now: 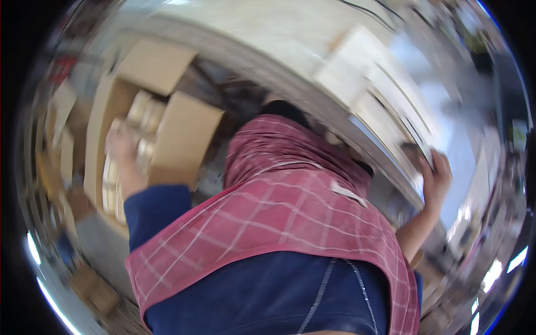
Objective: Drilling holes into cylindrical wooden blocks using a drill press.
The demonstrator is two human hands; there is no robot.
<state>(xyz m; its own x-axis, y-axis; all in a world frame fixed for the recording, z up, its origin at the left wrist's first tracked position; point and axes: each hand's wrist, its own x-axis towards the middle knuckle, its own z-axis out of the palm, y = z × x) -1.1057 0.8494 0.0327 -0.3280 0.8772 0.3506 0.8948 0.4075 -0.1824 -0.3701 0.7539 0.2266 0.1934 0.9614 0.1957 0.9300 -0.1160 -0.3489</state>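
My left hand [121, 142] is inside an open cardboard box [187, 131] on the left, over several pale wooden pieces [146, 111] packed in it. Motion smears its fingers, so whether they grip a piece cannot be told. On the right, my right hand [437, 177] is closed at the near end of a pale wooden board [410, 114], thumb and fingers at its edge. That board lies among other flat pale boards [357, 64] on the worktable. Beside the thumb is a small dark patch, too blurred to name.
The worktable's edge [268, 70] runs slantwise in front of me. A checked red apron [268, 206] covers my lap. Flattened cardboard [66, 128] stands beyond the box, and another brown carton [95, 290] sits at the lower left. Dark cables [368, 12] cross the table's far side.
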